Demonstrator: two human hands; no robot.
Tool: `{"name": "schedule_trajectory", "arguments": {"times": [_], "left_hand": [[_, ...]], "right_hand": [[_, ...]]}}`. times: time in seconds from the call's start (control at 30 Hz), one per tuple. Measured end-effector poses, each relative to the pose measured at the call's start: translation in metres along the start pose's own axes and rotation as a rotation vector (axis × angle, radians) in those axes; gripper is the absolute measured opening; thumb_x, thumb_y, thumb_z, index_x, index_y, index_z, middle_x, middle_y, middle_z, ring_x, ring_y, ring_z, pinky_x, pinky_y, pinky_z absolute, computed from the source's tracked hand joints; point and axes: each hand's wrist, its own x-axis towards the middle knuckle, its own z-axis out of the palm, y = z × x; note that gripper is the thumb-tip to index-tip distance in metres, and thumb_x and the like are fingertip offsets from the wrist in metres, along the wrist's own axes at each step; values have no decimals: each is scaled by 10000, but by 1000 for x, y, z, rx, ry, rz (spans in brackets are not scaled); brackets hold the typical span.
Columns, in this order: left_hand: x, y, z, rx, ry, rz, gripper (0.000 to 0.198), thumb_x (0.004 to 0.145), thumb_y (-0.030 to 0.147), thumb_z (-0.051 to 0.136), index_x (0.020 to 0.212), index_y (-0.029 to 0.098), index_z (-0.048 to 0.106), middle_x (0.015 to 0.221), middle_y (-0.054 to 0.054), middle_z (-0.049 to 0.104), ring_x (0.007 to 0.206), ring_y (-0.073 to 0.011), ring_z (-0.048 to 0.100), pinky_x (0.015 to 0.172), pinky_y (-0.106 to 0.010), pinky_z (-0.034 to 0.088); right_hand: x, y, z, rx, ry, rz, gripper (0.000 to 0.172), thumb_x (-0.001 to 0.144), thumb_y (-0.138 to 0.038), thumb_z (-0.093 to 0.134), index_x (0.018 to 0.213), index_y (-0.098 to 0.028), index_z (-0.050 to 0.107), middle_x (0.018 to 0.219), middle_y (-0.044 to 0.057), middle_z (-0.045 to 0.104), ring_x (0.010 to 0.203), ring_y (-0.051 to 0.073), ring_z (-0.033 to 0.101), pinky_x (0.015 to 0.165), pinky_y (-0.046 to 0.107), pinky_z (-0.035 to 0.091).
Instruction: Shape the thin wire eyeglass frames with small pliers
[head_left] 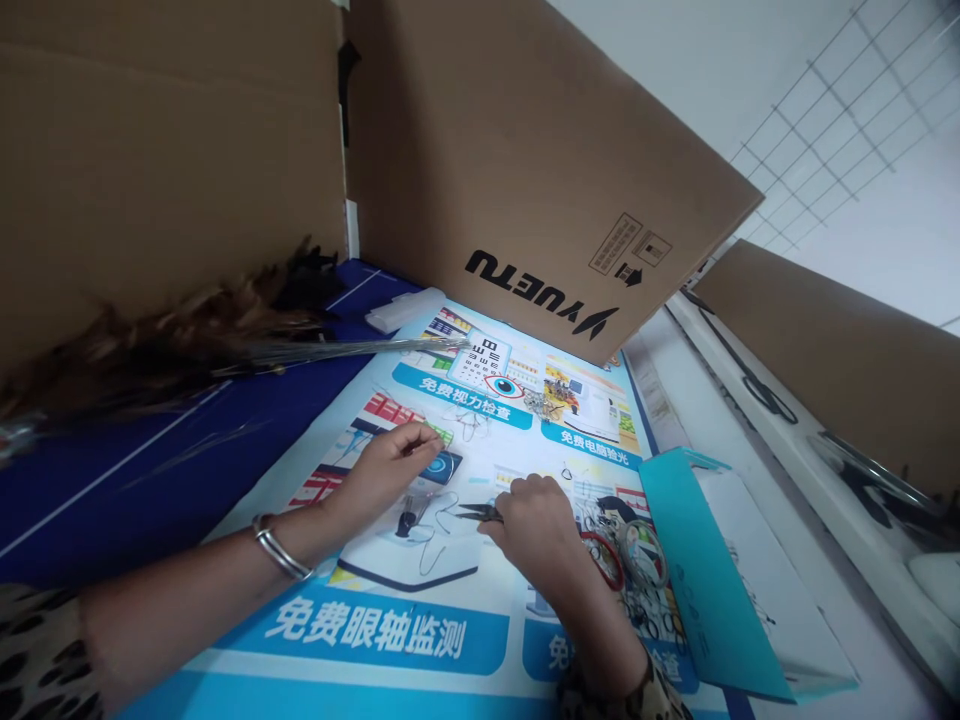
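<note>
Left hand [390, 465]: thumb and forefinger pinched together on the end of a thin dark wire [437, 528], which trails in loose loops over the poster between the two hands. A silver bangle [281, 548] sits on that wrist.

Right hand [536, 520]: fingers curled shut round small black snips [478, 513], blades pointing towards the left hand and lying just beside the wire.

Poster [420, 640]: lies flat on the worktop under both hands. Blue banners read 免费视力检查, 免费电脑验光 and 免费眼轴监测; an eye-chart picture is printed near the far edge.

Rings [637, 550]: one red and several pale, clustered on the poster just right of the right hand; what they are I cannot tell.

Teal paper bag [720, 590]: lying flat at the poster's right edge.

Cardboard box [540, 160]: stands behind the poster, printed YUETU upside down, with handling symbols.

Feather duster [172, 345]: brown plumes, resting on the blue worktop [150, 470] to the left, its shaft reaching the poster's far corner.

White plastic case [405, 310]: by the box's foot.
</note>
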Motion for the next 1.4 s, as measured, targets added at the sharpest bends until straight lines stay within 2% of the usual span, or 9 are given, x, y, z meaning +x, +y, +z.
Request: {"name": "schedule_trajectory", "arguments": {"times": [0.2,0.37,0.6,0.73,0.9,1.0,1.1,1.23,1.4], "left_hand": [[0,1,0,-10,-3,-11,198,825,324,542,679,193,517,666,39,471,628,-137,444,589,-245,348],[0,3,1,6,-4,-10,186,829,307,535,686,190,515,676,36,481,654,-142,454,610,-250,351],[-1,4,1,3,-9,-8,193,820,313,541,678,184,519,664,39,475,633,-136,445,595,-244,348],[-4,9,1,-10,-95,-21,185,833,313,528,698,186,522,683,31,489,652,-142,465,608,-250,365],[-6,11,0,83,-278,147,149,859,269,499,757,188,571,811,-12,571,784,-171,538,723,-284,414],[-8,10,1,164,-385,257,141,864,249,497,786,189,597,943,-42,595,889,-184,556,812,-301,416],[-9,10,2,256,-458,337,143,875,238,481,847,196,615,971,-47,600,919,-183,554,831,-302,417],[-10,6,3,341,-461,390,142,878,223,473,875,201,613,940,-40,612,894,-175,555,809,-298,423],[-9,4,4,365,-440,384,137,872,218,477,855,198,611,916,-39,619,870,-174,559,788,-296,428]], "right_hand": [[6,2,8,-64,107,-102,258,865,-404,558,811,-169,652,822,69,619,838,221,512,730,341,340],[7,-4,16,-80,146,-113,199,852,-353,593,797,-167,635,802,61,611,788,213,505,687,337,327],[3,-1,13,6,96,-100,241,800,-422,643,723,-193,646,736,30,639,735,193,550,649,300,322],[2,6,6,62,76,-41,302,813,-492,597,718,-211,656,728,6,658,689,164,573,599,269,312],[-1,15,2,51,118,59,327,826,-513,564,725,-218,663,730,11,663,701,166,585,586,261,305],[-3,16,-1,53,125,66,315,809,-513,586,726,-220,666,724,13,662,695,166,584,582,259,305],[-5,15,-5,56,129,72,317,800,-515,593,722,-217,670,720,17,664,683,169,583,580,258,307],[-6,14,-7,64,128,78,321,803,-512,589,722,-213,672,723,20,667,685,171,586,581,258,308],[-6,15,-7,69,119,76,317,810,-495,586,717,-205,670,717,23,665,677,166,583,574,259,297]]}}
